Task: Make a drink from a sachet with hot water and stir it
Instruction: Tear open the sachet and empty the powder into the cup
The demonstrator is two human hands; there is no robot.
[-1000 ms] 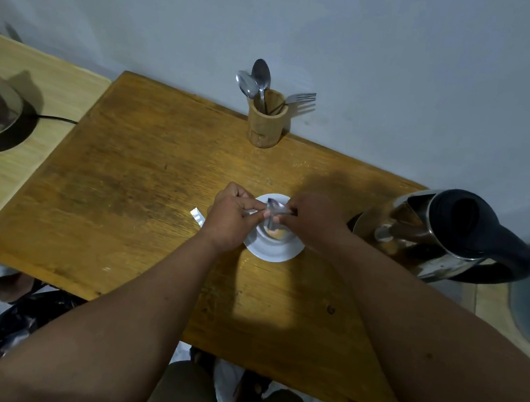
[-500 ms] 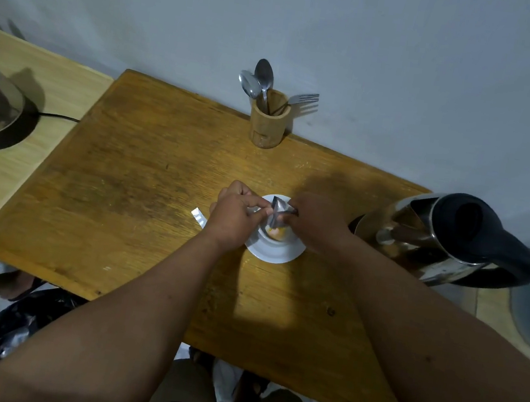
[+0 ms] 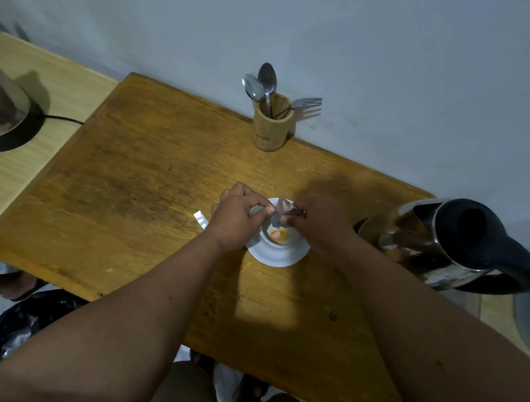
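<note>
Left hand and right hand pinch sachet over cup; contents apparently orange powder.

view: head, single wide-angle camera | position: worn above the worn brown wooden table | facing: forward and steeply down, grey wall across the upper frame | range: close, both forearms enter from the lower edge, hands at frame centre | distortion: edges bow outward | shared views: only one

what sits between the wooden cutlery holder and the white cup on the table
Nothing: in the head view, bare wooden table lies between the wooden cutlery holder and the white cup.
</note>
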